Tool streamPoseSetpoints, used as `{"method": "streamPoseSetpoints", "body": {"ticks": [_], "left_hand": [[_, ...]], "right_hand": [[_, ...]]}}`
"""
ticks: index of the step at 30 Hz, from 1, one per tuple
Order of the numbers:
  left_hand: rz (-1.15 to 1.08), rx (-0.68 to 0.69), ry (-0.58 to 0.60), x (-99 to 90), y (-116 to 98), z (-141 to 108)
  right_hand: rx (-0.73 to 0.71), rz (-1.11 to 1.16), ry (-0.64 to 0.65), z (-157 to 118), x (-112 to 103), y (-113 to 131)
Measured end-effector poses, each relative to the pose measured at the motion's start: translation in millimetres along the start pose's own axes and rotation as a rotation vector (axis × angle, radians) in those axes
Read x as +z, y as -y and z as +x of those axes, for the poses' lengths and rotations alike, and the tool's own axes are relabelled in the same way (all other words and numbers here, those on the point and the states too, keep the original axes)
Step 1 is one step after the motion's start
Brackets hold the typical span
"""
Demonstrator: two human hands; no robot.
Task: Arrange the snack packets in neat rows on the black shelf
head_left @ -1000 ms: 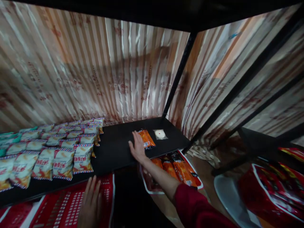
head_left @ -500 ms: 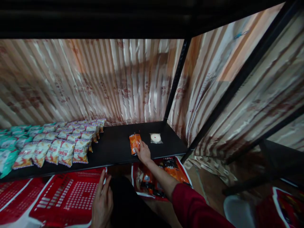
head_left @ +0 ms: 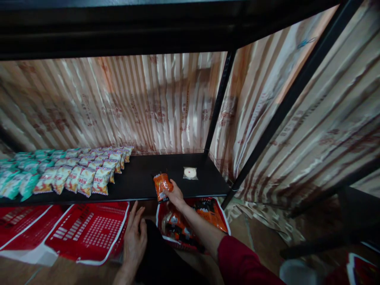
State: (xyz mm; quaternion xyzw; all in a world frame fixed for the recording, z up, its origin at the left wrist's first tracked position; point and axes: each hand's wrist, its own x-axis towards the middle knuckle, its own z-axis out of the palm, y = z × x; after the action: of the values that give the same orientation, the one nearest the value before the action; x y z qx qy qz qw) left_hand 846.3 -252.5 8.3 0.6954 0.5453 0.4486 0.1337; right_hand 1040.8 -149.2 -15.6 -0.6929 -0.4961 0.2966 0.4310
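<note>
My right hand (head_left: 175, 194) grips an orange snack packet (head_left: 162, 185) by its right side, over the front part of the black shelf (head_left: 139, 174). To the right of it, a small clear packet with a round white item (head_left: 190, 172) lies flat on the shelf. My left hand (head_left: 135, 233) is below the shelf's front edge, beside the dark-clothed leg, with its fingers apart and nothing in it. Rows of white snack bags (head_left: 101, 180) and green snack bags (head_left: 29, 184) fill the left part of the shelf.
Under the shelf, a red basket (head_left: 227, 223) holds orange and black packets. Red baskets (head_left: 92, 233) stand at the lower left. Black posts (head_left: 219, 99) and an upper shelf (head_left: 118, 29) frame the space, with a striped curtain (head_left: 166, 99) behind.
The orange packet in my right hand has moved slightly left and toward the shelf's front edge. My left hand has shifted a little right in view. The camera view has shifted too.
</note>
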Motion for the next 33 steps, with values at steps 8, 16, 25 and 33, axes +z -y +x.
{"method": "streamPoseSetpoints", "body": {"ticks": [8, 16, 25, 33], "left_hand": [[-0.3, -0.346, 0.084, 16.0, 14, 13], [-0.741, -0.706, 0.131, -6.6, -9, 31], [-0.881, -0.821, 0.083, -18.6, -13, 39], [-0.861, -0.855, -0.002, -22.4, -16, 37]], "right_hand": [[0.075, 0.637, 0.022, -42, 20, 25], [0.033, 0.802, 0.089, -84, 31, 55], [0.059, 0.799, 0.192, -106, 43, 55], [-0.051, 0.617, 0.098, -126, 14, 77]]}}
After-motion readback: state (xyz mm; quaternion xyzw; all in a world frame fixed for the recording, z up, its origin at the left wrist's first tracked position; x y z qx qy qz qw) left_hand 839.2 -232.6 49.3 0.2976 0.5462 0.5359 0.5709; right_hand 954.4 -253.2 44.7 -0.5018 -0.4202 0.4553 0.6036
